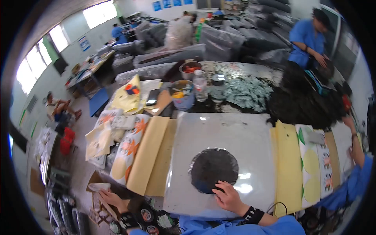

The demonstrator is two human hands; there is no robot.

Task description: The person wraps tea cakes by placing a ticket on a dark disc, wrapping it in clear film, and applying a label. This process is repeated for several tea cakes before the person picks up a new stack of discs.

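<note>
A round black disc (213, 170) with a shiny, film-like rim lies flat on the glossy pale work surface (188, 137) in front of me. My right hand (230, 199) rests on its lower right edge, fingers spread and wrapped round nothing. Off to the lower left, beyond the surface's edge, my left hand (112, 199) is closed on a folded white cloth (100, 187), above a brown cardboard box (94, 179). Round labelled packs (147, 214) lie beneath, beside my left wrist. Black bands circle both wrists.
Brown paper sheets (147, 154) flank the left, yellow sheets (286, 164) the right. Behind stand a bucket (183, 96), a plastic bottle (200, 84), green-grey flakes (248, 92) and a dark heap (305, 102). A co-worker (307, 41) stands back right; another person's arm (356, 147) reaches in at right.
</note>
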